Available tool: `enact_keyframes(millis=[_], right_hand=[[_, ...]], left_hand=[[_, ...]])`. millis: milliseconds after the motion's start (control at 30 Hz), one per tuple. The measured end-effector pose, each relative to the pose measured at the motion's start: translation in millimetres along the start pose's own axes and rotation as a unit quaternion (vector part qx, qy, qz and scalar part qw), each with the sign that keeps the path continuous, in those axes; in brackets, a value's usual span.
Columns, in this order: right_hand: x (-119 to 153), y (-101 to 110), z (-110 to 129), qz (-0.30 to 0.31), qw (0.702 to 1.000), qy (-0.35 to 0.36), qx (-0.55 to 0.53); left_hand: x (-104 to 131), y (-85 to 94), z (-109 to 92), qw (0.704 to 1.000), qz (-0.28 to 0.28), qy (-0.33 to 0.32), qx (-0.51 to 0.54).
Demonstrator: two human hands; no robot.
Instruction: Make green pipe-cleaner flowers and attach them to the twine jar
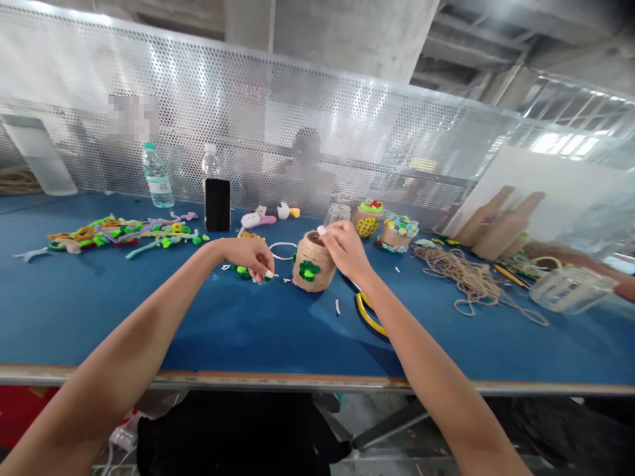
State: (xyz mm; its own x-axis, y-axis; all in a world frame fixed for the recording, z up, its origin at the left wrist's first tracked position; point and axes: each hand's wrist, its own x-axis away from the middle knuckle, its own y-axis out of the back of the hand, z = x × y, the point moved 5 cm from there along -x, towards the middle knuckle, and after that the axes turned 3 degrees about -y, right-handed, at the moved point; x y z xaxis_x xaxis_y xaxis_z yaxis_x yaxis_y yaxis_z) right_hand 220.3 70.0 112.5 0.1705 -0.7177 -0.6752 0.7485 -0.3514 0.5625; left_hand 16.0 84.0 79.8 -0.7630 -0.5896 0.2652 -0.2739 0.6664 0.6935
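A jar wrapped in brown twine [321,272] stands upright on the blue table, a dark green flower with a bright green centre [309,270] on its side. My right hand [348,246] grips the jar's rim from the right, fingers closed over the edge. To the left of the jar, my left hand [254,256] hovers low with its fingers pinched together. A tiny pale bit shows at those fingertips, too small to name. Green fuzzy pieces [243,272] lie just beneath and beside that hand. Behind, a white ring [283,250] lies between hand and jar.
Yellow-handled pliers or scissors [370,316] lie partly under my right forearm. Colourful pipe cleaners [124,233], a black phone [217,205] and a water bottle [157,177] are at left. Decorated jars [398,233], loose twine [466,274] and another person's arm by a clear jar [570,289] are right.
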Motion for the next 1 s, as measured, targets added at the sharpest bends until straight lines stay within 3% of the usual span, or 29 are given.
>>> enact_keyframes(millis=[133,200,300,433,567,700,867,1000], right_hand=[[-11,31,-3,-0.069,0.997,-0.028,0.033],[-12,52,-4,-0.073,0.995,-0.051,0.054],[7,76,-7,0.001,0.993,-0.079,0.088],[65,85,-18,0.115,0.98,-0.085,0.142],[102,78,-31,0.151,0.971,-0.074,0.17],[75,63,-16,0.117,0.978,-0.02,0.172],[22,42,33,0.014,0.985,0.068,0.155],[35,33,71,-0.07,0.975,0.172,0.119]], left_hand=[[-8,-13.9,-5,0.998,0.052,-0.016,0.0],[-13,-23.7,-7,0.997,0.081,-0.018,-0.004],[-18,-34.9,-8,0.996,0.089,-0.022,-0.021],[-7,-37.5,-8,0.997,0.029,-0.045,-0.055],[9,-18.8,-3,0.988,-0.113,-0.036,-0.102],[7,9.5,7,0.96,-0.223,-0.011,-0.168],[-31,24.1,29,0.938,-0.261,-0.031,-0.225],[-50,28.6,46,0.923,-0.29,-0.06,-0.247]])
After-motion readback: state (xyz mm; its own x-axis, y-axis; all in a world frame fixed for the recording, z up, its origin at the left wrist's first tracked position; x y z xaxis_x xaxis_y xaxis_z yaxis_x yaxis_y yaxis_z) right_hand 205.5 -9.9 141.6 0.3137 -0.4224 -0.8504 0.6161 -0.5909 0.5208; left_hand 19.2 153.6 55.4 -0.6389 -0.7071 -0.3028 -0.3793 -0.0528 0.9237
